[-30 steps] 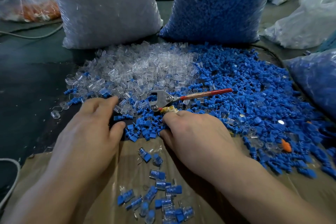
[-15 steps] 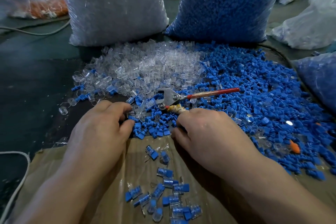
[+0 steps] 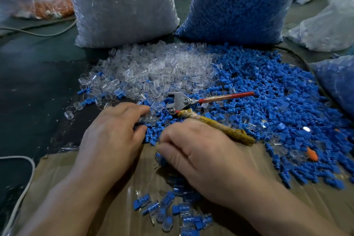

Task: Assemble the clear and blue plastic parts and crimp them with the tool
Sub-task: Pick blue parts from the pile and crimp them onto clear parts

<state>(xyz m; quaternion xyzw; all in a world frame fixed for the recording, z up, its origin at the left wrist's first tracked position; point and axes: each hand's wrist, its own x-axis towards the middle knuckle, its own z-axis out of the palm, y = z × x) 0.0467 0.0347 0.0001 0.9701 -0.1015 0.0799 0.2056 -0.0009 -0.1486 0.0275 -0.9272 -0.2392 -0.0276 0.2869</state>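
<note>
Down low in the middle: two bare hands, backs up, close together but not touching.

Left hand (image 3: pixel 113 134) at the near edge of the clear parts (image 3: pixel 153 71), fingers bent, tips down among loose clear and blue bits. Too blurry to tell if anything is pinched there.

Right hand (image 3: pixel 203 159) just beside it, fingers curled under and hidden, thumb next to a small blue and clear bit. Cannot tell if holding it or not.

Just past the hands: the crimp tool (image 3: pixel 180 101), lying on top of the loose bits, metal head to the left, thin red handle reaching right. Other handle wrapped in yellow-brown tape, running just behind the right hand's knuckles. Not gripped by either hand.

To the right, a wide spread of blue parts (image 3: pixel 268 92), with one orange piece (image 3: pixel 312 156) in it.

Near the bottom, on brown cardboard (image 3: pixel 47 168): a little bunch of joined pieces (image 3: pixel 183 214), clear with blue.

At the back of the dark table (image 3: pixel 38 82), side by side: a big bag of clear parts (image 3: pixel 122 5) and a big bag of blue parts (image 3: pixel 239 2).
</note>
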